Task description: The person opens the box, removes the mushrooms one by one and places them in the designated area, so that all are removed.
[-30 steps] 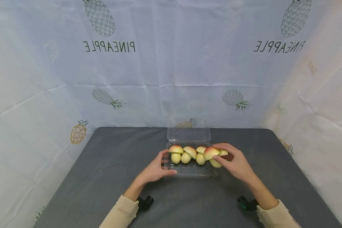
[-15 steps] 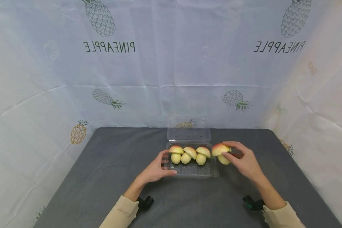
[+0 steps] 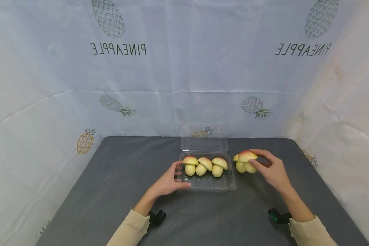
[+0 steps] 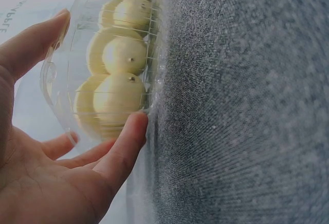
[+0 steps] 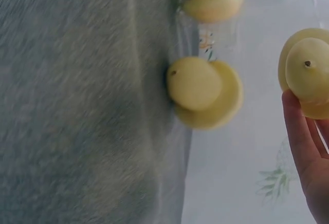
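A clear plastic container (image 3: 209, 184) holds a row of three toy mushrooms with yellow stems and red-yellow caps, such as the left one (image 3: 190, 165). My left hand (image 3: 169, 181) grips its left end, thumb by the near corner; the left wrist view shows the fingers around the clear wall (image 4: 72, 95). To the right of the container, my right hand (image 3: 272, 171) pinches another mushroom (image 3: 247, 156) by its cap, above the table in the right wrist view. Partly hidden behind it in the head view, one more mushroom (image 5: 198, 88) rests on the table.
The container's clear lid (image 3: 203, 143) stands raised at its back edge. Beneath is a dark grey tabletop (image 3: 135, 160). A white curtain (image 3: 178, 68) with pineapple prints rises behind the table and along both sides.
My right hand has carried the pinched mushroom rightward from the container's right end to beside it, over the one on the table. The left hand has stayed on the container.
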The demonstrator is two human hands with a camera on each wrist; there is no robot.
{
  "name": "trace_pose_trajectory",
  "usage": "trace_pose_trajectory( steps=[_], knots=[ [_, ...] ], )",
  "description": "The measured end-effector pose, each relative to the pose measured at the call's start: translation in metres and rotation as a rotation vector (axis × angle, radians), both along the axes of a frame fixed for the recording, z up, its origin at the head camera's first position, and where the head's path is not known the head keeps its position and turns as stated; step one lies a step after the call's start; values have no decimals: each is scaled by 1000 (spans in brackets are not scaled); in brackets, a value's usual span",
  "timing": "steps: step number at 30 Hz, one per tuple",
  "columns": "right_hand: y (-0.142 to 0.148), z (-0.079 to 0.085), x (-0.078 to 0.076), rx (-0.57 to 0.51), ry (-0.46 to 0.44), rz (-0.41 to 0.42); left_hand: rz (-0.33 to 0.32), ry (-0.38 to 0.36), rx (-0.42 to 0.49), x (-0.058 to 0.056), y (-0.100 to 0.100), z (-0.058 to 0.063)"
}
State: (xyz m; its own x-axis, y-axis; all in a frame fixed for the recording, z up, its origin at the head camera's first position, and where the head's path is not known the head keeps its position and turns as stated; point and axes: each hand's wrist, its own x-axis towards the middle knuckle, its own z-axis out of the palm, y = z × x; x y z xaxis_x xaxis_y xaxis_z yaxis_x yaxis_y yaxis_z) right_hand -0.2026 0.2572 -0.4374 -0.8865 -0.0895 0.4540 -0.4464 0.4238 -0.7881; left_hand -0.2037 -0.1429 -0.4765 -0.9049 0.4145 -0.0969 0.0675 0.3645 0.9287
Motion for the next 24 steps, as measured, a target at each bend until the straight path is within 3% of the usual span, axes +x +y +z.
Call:
trace_pose_trajectory(
  steps=[12,24],
  knots=[
    [18,-6,-10,-19,6,-77,-6,1,-5,-1,-1,0],
    [33,-17,-21,22,-54,-166,1,-5,-7,1,-1,0]
  ],
)
